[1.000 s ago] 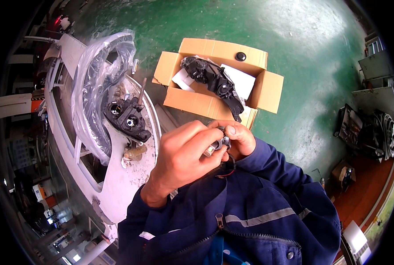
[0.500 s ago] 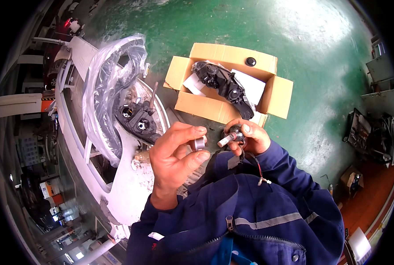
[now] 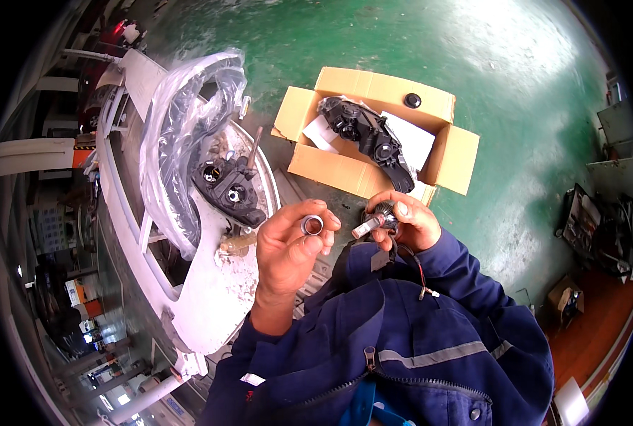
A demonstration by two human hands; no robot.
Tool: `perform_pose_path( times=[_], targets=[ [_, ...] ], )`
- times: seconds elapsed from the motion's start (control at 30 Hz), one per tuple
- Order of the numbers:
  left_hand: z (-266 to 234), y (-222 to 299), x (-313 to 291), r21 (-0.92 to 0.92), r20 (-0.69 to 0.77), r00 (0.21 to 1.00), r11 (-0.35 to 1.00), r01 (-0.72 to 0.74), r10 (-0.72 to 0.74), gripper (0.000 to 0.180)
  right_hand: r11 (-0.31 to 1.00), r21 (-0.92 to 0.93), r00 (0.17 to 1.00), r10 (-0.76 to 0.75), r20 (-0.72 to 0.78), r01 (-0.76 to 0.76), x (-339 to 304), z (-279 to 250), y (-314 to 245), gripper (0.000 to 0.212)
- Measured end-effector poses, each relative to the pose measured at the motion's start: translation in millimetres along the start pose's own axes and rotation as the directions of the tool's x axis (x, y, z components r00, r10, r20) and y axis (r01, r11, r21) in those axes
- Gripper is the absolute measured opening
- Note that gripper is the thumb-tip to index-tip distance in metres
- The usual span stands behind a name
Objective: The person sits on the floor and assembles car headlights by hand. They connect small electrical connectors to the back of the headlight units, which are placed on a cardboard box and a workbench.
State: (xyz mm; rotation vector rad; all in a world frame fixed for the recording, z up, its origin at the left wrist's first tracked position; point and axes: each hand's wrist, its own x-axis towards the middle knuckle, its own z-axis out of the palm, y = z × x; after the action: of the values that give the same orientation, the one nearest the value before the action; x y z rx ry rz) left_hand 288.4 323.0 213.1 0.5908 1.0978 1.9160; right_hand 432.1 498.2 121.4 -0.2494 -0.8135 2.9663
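Observation:
Between the fingertips and thumb of my left hand [image 3: 287, 250] is a small silvery metal ring [image 3: 305, 226], its round opening turned upward. My right hand [image 3: 419, 226] grips an LED headlight bulb [image 3: 368, 226] by its dark finned base, with the flat pale stem pointing at the ring. The two parts are apart. A thin red and black wire [image 3: 421, 273] hangs from the bulb and ends in a small white connector [image 3: 429, 292]. My right palm hides part of the base.
Ahead, an open cardboard box [image 3: 334, 170] holds a black headlight housing [image 3: 365, 135] and white packing. A round black cap [image 3: 412, 100] sits on its flap. At left, a white car bumper [image 3: 213, 312] carries another headlight unit [image 3: 228, 192] and clear plastic wrap [image 3: 161, 142].
My left fingers have tilted the metal ring, so its opening now shows. The bulb stays in my right hand. The whole view has shifted slightly.

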Motion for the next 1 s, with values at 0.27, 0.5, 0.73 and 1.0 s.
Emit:
perform_pose_path(
  times=[0.27,0.5,0.73,1.0],
  targets=[
    [9.0,-8.1,-2.1,0.059,-0.066,0.997,0.998,0.036,-0.032,0.045,0.999,0.038,1.0,0.004,0.014,-0.004,1.3,-15.5,-1.4,0.052],
    [19.0,-15.2,-1.1,0.084,-0.134,0.99,0.994,0.063,-0.052,0.042,0.997,0.079,0.999,-0.018,-0.05,0.022,2.5,-31.4,-2.8,0.052],
    [8.1,-40.8,-2.0,0.282,-0.321,0.946,0.949,0.139,-0.043,0.036,0.993,0.116,0.998,0.04,-0.039,-0.035,5.1,-58.7,2.6,0.038],
    [-51.6,-86.8,47.0,0.255,-0.43,0.866,0.886,0.386,-0.254,0.034,0.975,-0.056,0.923,0.182,-0.34,-0.213,28.9,-93.4,10.8,0.03]
  ],
)
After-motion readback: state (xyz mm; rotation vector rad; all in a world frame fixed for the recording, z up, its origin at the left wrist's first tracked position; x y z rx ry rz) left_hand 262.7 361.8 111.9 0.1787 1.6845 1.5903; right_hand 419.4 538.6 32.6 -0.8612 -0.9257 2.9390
